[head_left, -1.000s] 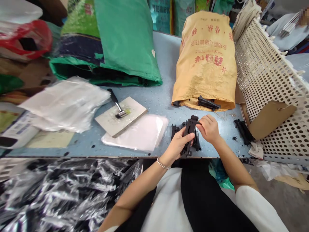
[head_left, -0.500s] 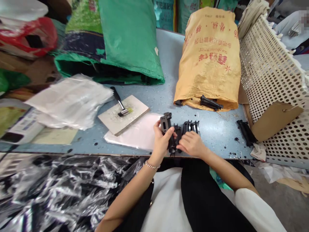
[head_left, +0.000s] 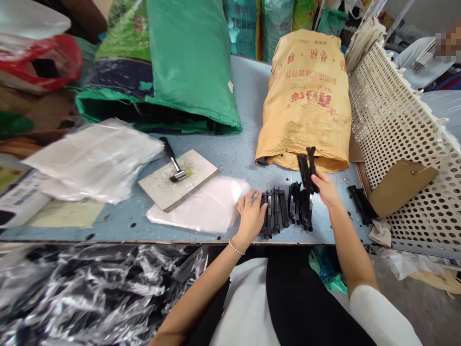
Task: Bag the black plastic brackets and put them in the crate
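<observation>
My right hand (head_left: 327,191) is closed around the lower end of narrow black plastic parts (head_left: 306,168), held up in front of the yellow sack's mouth; they look like two pieces. Several more black plastic parts (head_left: 276,209) stand side by side in a row near the table's front edge. A second bunch of black parts (head_left: 296,202) lies just right of that row, below the raised pieces. Against the row's left end rests my left hand (head_left: 251,213), open, its fingers apart; its fingertips are by the leftmost part, and whether they press on it I cannot tell.
A yellow woven sack (head_left: 306,101) and a green sack (head_left: 194,67) lie behind. Left are clear plastic bags (head_left: 97,163), a board (head_left: 194,168) with a hammer (head_left: 173,161), and pinkish sheets (head_left: 205,206). A perforated cream crate (head_left: 403,144) borders the right side, near loose black parts (head_left: 361,204).
My right hand has moved up and right, lifting black parts. My left hand has let go of the part it held and opened beside the row. The row has grown longer.
</observation>
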Demonstrator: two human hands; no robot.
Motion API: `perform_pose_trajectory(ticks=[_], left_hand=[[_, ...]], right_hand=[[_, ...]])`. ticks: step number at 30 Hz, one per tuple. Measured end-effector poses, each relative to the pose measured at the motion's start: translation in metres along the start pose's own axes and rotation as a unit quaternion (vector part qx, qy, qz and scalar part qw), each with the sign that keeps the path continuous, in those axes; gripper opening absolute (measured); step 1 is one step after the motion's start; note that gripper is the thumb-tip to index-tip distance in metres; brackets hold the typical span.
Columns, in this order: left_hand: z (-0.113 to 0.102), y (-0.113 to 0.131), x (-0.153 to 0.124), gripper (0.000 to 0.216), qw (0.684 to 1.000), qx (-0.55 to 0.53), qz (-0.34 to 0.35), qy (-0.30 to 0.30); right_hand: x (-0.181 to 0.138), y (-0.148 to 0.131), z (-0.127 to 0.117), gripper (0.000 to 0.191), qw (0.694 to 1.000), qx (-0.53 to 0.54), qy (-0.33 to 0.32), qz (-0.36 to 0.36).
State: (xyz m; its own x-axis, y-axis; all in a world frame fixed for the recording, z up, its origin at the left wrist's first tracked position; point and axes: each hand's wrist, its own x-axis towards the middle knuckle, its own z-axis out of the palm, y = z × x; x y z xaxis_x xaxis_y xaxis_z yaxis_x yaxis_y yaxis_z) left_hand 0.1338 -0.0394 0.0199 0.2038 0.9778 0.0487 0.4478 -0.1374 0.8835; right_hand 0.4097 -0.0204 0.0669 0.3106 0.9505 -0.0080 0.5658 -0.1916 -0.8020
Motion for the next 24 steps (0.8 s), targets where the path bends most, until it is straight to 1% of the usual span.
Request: perform_pose_trajectory(ticks=[1, 2, 3, 4, 5, 6, 7, 8, 9, 10, 11, 12, 13, 14, 15, 16, 17, 20, 21, 22, 24], left_hand=[[-0.002, 0.012, 0.001, 0.055, 0.998, -0.056, 0.018, -0.021], [-0.003, 0.024, 0.002, 0.061, 0.989, -0.134, 0.032, -0.054], [-0.004, 0.036, 0.002, 0.065, 0.971, -0.218, 0.037, -0.095], [-0.005, 0.047, 0.002, 0.066, 0.946, -0.294, 0.028, -0.132], [-0.006, 0.056, 0.003, 0.066, 0.922, -0.353, 0.007, -0.157], [-0.007, 0.064, 0.002, 0.066, 0.904, -0.392, -0.018, -0.170], [-0.009, 0.070, 0.002, 0.065, 0.893, -0.414, -0.043, -0.173], [-0.012, 0.074, 0.001, 0.066, 0.886, -0.425, -0.065, -0.173], [-0.014, 0.077, 0.000, 0.065, 0.879, -0.434, -0.086, -0.177], [-0.017, 0.080, -0.002, 0.062, 0.869, -0.444, -0.106, -0.188], [-0.021, 0.082, -0.005, 0.058, 0.857, -0.455, -0.127, -0.208], [-0.023, 0.084, -0.008, 0.053, 0.842, -0.466, -0.149, -0.226], [-0.026, 0.086, -0.012, 0.051, 0.828, -0.476, -0.171, -0.241], [-0.028, 0.088, -0.015, 0.050, 0.817, -0.484, -0.190, -0.251], [-0.029, 0.089, -0.018, 0.050, 0.810, -0.488, -0.204, -0.254], [-0.030, 0.089, -0.020, 0.050, 0.810, -0.487, -0.213, -0.248], [-0.031, 0.089, -0.021, 0.050, 0.816, -0.482, -0.215, -0.234], [-0.035, 0.082, -0.017, 0.046, 0.849, -0.461, -0.206, -0.158], [-0.037, 0.079, -0.014, 0.044, 0.854, -0.459, -0.206, -0.132], [-0.041, 0.076, -0.011, 0.043, 0.856, -0.461, -0.208, -0.111], [-0.047, 0.073, -0.006, 0.042, 0.852, -0.472, -0.211, -0.083]], right_hand=[[-0.022, -0.005, 0.007, 0.050, 0.991, 0.119, -0.057, 0.008], [-0.043, -0.011, 0.014, 0.053, 0.972, 0.201, -0.118, 0.020], [-0.062, -0.018, 0.021, 0.054, 0.956, 0.239, -0.170, 0.020], [-0.078, -0.025, 0.026, 0.053, 0.948, 0.243, -0.205, 0.008], [-0.089, -0.032, 0.028, 0.050, 0.950, 0.223, -0.217, -0.010], [-0.097, -0.039, 0.028, 0.047, 0.962, 0.186, -0.199, -0.036], [-0.100, -0.045, 0.026, 0.045, 0.976, 0.140, -0.156, -0.066], [-0.100, -0.050, 0.022, 0.044, 0.986, 0.089, -0.099, -0.102], [-0.097, -0.053, 0.018, 0.044, 0.988, 0.034, -0.041, -0.148], [-0.093, -0.054, 0.014, 0.044, 0.980, -0.020, 0.005, -0.200], [-0.087, -0.054, 0.012, 0.043, 0.963, -0.073, 0.034, -0.258], [-0.081, -0.054, 0.010, 0.041, 0.940, -0.119, 0.045, -0.316], [-0.074, -0.053, 0.011, 0.038, 0.916, -0.154, 0.043, -0.367], [-0.068, -0.052, 0.013, 0.037, 0.896, -0.178, 0.037, -0.404], [-0.063, -0.052, 0.016, 0.037, 0.884, -0.191, 0.029, -0.425], [-0.060, -0.054, 0.019, 0.038, 0.882, -0.194, 0.021, -0.429], [-0.058, -0.056, 0.023, 0.040, 0.889, -0.189, 0.011, -0.418], [-0.064, -0.068, 0.036, 0.044, 0.928, -0.136, -0.027, -0.347], [-0.070, -0.072, 0.041, 0.046, 0.931, -0.122, -0.045, -0.340], [-0.078, -0.075, 0.046, 0.048, 0.927, -0.117, -0.065, -0.351], [-0.098, -0.080, 0.058, 0.052, 0.906, -0.125, -0.097, -0.393]])
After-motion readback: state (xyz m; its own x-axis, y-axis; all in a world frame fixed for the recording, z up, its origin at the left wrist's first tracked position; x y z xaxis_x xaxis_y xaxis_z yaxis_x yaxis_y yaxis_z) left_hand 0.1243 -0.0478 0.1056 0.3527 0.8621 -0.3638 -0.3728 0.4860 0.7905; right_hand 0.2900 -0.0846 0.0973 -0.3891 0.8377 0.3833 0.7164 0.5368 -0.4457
